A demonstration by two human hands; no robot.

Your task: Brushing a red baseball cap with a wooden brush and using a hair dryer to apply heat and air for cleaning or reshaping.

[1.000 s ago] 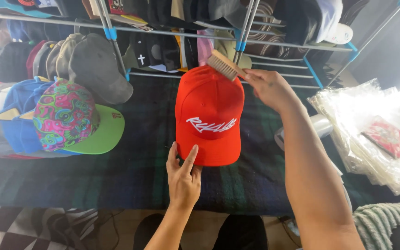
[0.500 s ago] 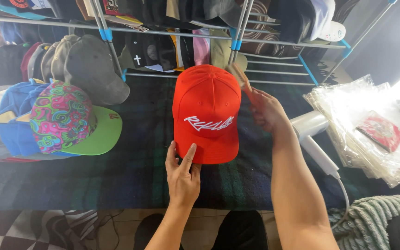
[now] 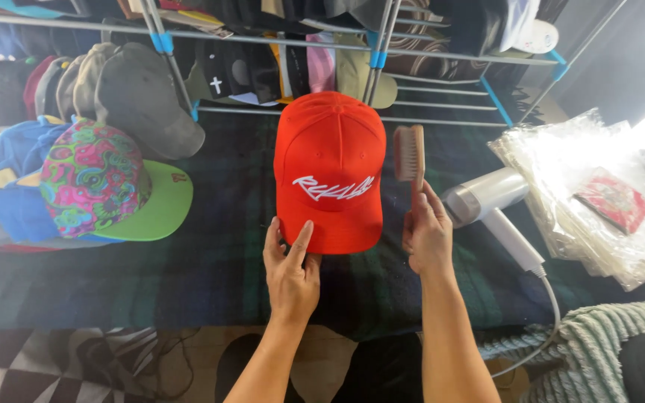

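Red cap [image 3: 329,168] flat on dark plaid cloth [image 3: 210,261], brim toward person. Left hand [image 3: 291,272] pinches brim edge, fingers half curled. Right hand [image 3: 427,237] closed around brush [image 3: 409,155], beside cap. Rack [image 3: 278,41] behind holds caps.

Worktop [image 3: 210,276] covered in dark green-and-navy plaid cloth. Lying on it: red cap [image 3: 330,168] at centre, brim toward the near edge. To the left, a multicoloured swirl cap with green brim [image 3: 110,190], overlapping a blue cap [image 3: 5,194]. To the right, a white handheld appliance [image 3: 487,205] with its cord trailing off the near edge. Far right, a stack of clear plastic bags [image 3: 584,186]. Metal wire rack [image 3: 442,78] stands along the back edge.
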